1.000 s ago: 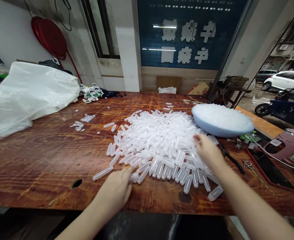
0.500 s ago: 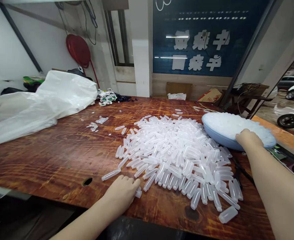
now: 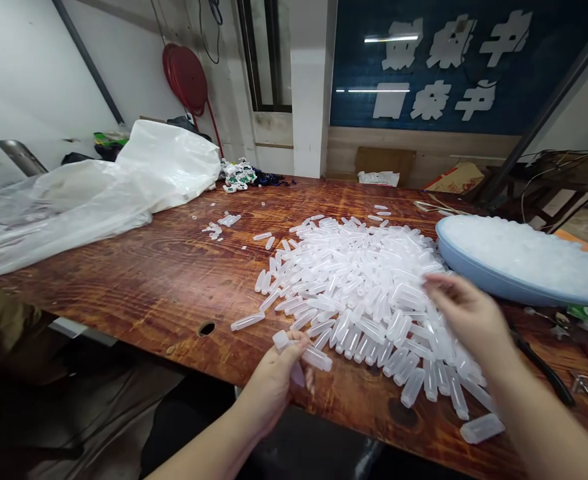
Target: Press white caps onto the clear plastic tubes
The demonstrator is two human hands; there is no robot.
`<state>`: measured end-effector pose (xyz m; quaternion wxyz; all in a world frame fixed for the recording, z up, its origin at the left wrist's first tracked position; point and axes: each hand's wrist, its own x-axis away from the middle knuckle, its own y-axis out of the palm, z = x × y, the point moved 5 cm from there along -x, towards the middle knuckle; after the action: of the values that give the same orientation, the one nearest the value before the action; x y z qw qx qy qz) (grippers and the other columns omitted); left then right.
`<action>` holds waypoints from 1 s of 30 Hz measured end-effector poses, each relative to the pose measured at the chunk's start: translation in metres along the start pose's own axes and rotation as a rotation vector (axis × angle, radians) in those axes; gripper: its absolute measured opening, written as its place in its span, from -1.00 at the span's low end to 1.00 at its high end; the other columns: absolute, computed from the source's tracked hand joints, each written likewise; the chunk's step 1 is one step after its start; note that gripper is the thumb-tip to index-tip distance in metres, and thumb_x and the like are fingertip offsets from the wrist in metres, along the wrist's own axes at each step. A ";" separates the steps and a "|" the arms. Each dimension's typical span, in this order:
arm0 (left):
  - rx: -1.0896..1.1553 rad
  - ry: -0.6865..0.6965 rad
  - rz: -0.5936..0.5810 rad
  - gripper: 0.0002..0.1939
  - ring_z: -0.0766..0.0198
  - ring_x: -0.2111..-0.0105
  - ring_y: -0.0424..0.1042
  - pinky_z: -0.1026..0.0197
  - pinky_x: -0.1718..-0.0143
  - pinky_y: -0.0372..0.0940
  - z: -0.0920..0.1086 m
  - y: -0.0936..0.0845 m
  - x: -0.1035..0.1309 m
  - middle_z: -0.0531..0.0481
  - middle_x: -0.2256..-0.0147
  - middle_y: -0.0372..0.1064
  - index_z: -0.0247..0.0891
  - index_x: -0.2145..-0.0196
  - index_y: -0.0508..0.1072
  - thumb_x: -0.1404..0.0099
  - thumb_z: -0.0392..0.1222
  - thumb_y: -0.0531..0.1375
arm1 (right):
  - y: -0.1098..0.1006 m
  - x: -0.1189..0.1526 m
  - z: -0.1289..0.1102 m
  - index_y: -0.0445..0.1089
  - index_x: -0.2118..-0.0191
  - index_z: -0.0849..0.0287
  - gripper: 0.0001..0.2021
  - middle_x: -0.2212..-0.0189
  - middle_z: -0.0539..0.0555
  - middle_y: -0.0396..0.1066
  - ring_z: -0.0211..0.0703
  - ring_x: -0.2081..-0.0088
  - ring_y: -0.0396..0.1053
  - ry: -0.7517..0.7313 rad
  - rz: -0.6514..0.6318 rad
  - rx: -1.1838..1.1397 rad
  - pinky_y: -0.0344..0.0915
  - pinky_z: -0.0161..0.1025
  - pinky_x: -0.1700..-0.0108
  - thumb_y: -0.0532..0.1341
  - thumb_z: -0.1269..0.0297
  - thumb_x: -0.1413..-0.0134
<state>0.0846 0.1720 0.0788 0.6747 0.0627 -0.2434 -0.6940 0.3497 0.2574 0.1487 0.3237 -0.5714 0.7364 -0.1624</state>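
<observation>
Clutching small plastic tubes (image 3: 316, 358), left hand (image 3: 285, 363) above wooden table (image 3: 174, 267), blurred right hand (image 3: 461, 310) over tube pile (image 3: 359, 280), its grip unclear.

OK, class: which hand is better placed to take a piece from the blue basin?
Probably the right hand: it is by the pile of translucent tubes, close to the blue basin, though blur hides whether it holds anything. The left hand is farther off and grips a translucent tube.

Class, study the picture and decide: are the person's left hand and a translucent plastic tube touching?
Touching. The head view shows the left hand pinching a translucent tube, one end jutting out past the fingers.
</observation>
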 end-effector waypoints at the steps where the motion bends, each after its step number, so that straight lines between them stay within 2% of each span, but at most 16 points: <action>1: 0.047 -0.023 0.001 -0.68 0.45 0.70 0.14 0.38 0.62 0.07 -0.004 0.005 0.001 0.17 0.71 0.19 -0.26 0.43 0.18 -0.09 0.03 0.17 | 0.023 0.025 -0.012 0.38 0.14 0.14 -0.71 0.19 0.19 0.41 -0.10 0.22 0.40 -0.010 -0.133 -0.173 0.36 -0.23 0.25 0.13 0.16 -0.03; 4: 0.108 -0.077 -0.047 -0.69 0.45 0.67 0.21 0.39 0.61 0.09 -0.013 0.016 0.004 0.11 0.65 0.29 -0.28 0.43 0.20 -0.11 0.01 0.18 | 0.070 0.092 -0.046 0.40 0.16 0.07 -0.76 0.03 0.11 0.32 -0.10 0.01 0.28 -0.161 -0.348 -0.393 0.26 -0.12 0.00 0.06 0.22 -0.11; 6: 0.127 -0.071 -0.089 -0.68 0.44 0.65 0.24 0.39 0.59 0.13 -0.017 0.019 0.008 0.09 0.62 0.32 -0.29 0.41 0.20 -0.11 0.00 0.20 | 0.084 0.118 -0.056 0.40 0.13 0.03 -0.76 0.03 0.09 0.31 -0.14 -0.01 0.26 -0.221 -0.360 -0.431 0.23 -0.14 -0.04 0.05 0.29 -0.13; 10: 0.145 -0.057 -0.114 -0.68 0.45 0.62 0.24 0.39 0.56 0.15 -0.021 0.016 0.015 0.11 0.61 0.30 -0.29 0.41 0.19 -0.12 0.00 0.20 | 0.082 0.130 -0.055 0.36 0.09 0.03 -0.74 0.16 0.07 0.38 -0.22 0.12 0.36 -0.323 -0.256 -0.437 0.35 -0.30 0.10 0.10 0.36 -0.09; 13: 0.093 -0.068 -0.136 -0.66 0.44 0.65 0.22 0.37 0.58 0.13 -0.023 0.014 0.017 0.12 0.63 0.27 -0.28 0.44 0.17 -0.13 0.04 0.17 | 0.076 0.132 -0.058 0.32 0.03 0.00 -0.66 0.15 0.06 0.39 -0.24 0.13 0.36 -0.546 -0.312 -0.318 0.35 -0.35 0.12 0.09 0.45 -0.08; 15: 0.001 -0.042 -0.140 -0.64 0.43 0.65 0.21 0.35 0.57 0.14 -0.021 0.013 0.018 0.11 0.64 0.27 -0.27 0.44 0.15 -0.13 0.08 0.15 | 0.076 0.134 -0.060 0.32 0.02 0.00 -0.65 0.13 0.06 0.37 -0.24 0.11 0.35 -0.620 -0.352 -0.259 0.33 -0.34 0.11 0.07 0.45 -0.09; 17: -0.118 0.026 -0.120 -0.63 0.39 0.61 0.25 0.31 0.52 0.18 -0.016 0.012 0.020 0.10 0.62 0.29 -0.26 0.41 0.15 -0.15 0.11 0.12 | 0.078 0.132 -0.058 0.35 0.07 0.05 -0.73 0.20 0.07 0.40 -0.22 0.17 0.37 -0.497 -0.343 -0.273 0.34 -0.33 0.16 0.11 0.36 -0.08; 19: -0.262 0.120 -0.088 -0.65 0.36 0.55 0.29 0.29 0.45 0.20 -0.010 0.011 0.023 0.09 0.57 0.29 -0.25 0.37 0.15 -0.18 0.11 0.08 | 0.086 0.130 -0.051 0.40 0.23 0.15 -0.78 0.42 0.06 0.41 -0.23 0.37 0.37 -0.225 -0.357 -0.352 0.33 -0.33 0.31 0.09 0.18 -0.10; 21: -0.399 0.218 -0.075 -0.67 0.35 0.50 0.28 0.28 0.42 0.20 -0.005 0.011 0.027 0.09 0.52 0.26 -0.24 0.33 0.17 -0.22 0.10 0.04 | 0.098 0.132 -0.044 0.36 0.48 0.22 -0.57 0.66 0.01 0.28 -0.26 0.57 0.27 0.030 -0.443 -0.419 0.24 -0.34 0.48 -0.04 0.02 -0.15; 22: -0.451 0.256 -0.077 -0.68 0.35 0.49 0.27 0.28 0.42 0.19 -0.004 0.011 0.028 0.08 0.51 0.25 -0.24 0.32 0.18 -0.23 0.10 0.03 | 0.102 0.133 -0.042 0.32 0.57 0.22 -0.49 0.71 0.01 0.22 -0.26 0.61 0.23 0.098 -0.475 -0.427 0.21 -0.33 0.51 -0.13 -0.02 -0.17; 23: -0.481 0.280 -0.078 -0.69 0.35 0.49 0.26 0.28 0.42 0.19 -0.003 0.011 0.028 0.08 0.50 0.23 -0.24 0.32 0.19 -0.24 0.09 0.01 | 0.103 0.133 -0.041 0.30 0.58 0.22 -0.45 0.69 0.02 0.22 -0.24 0.59 0.24 0.115 -0.468 -0.420 0.21 -0.32 0.49 -0.17 -0.04 -0.17; 24: -0.486 0.290 -0.071 -0.69 0.35 0.49 0.26 0.27 0.42 0.18 -0.003 0.010 0.028 0.08 0.49 0.23 -0.24 0.32 0.19 -0.25 0.08 0.00 | 0.101 0.132 -0.042 0.34 0.51 0.23 -0.47 0.60 0.06 0.30 -0.21 0.51 0.28 0.082 -0.432 -0.401 0.24 -0.30 0.42 -0.15 -0.06 -0.16; 26: -0.454 0.278 -0.037 -0.70 0.35 0.49 0.25 0.27 0.42 0.18 -0.003 0.007 0.026 0.09 0.50 0.22 -0.24 0.31 0.18 -0.25 0.08 0.00 | 0.096 0.130 -0.047 0.35 0.22 0.20 -0.59 0.33 0.11 0.36 -0.15 0.31 0.32 -0.063 -0.342 -0.351 0.26 -0.27 0.23 -0.02 -0.04 -0.10; 27: -0.436 0.268 -0.015 -0.69 0.36 0.50 0.25 0.28 0.44 0.18 -0.004 0.005 0.025 0.09 0.51 0.21 -0.24 0.32 0.17 -0.25 0.09 0.00 | 0.094 0.130 -0.049 0.31 0.14 0.17 -0.62 0.27 0.11 0.35 -0.15 0.26 0.32 -0.116 -0.324 -0.330 0.24 -0.27 0.18 0.04 -0.01 -0.08; 28: -0.429 0.261 0.002 -0.69 0.36 0.51 0.24 0.28 0.45 0.17 -0.005 0.003 0.023 0.11 0.52 0.19 -0.24 0.33 0.17 -0.24 0.10 0.00 | 0.095 0.130 -0.050 0.30 0.16 0.17 -0.65 0.30 0.09 0.35 -0.16 0.28 0.32 -0.127 -0.340 -0.312 0.24 -0.28 0.21 0.04 0.02 -0.08; 30: -0.451 0.270 0.023 -0.67 0.38 0.53 0.20 0.30 0.47 0.15 -0.005 0.002 0.023 0.12 0.53 0.15 -0.24 0.36 0.18 -0.23 0.11 0.00 | 0.101 0.131 -0.048 0.29 0.40 0.18 -0.63 0.53 0.03 0.29 -0.22 0.46 0.27 -0.024 -0.429 -0.291 0.21 -0.31 0.38 -0.07 0.01 -0.15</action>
<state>0.0863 0.1491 0.0807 0.7060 -0.0001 0.0091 -0.7082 0.2255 0.1566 0.0850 0.2051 -0.7570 0.6100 -0.1128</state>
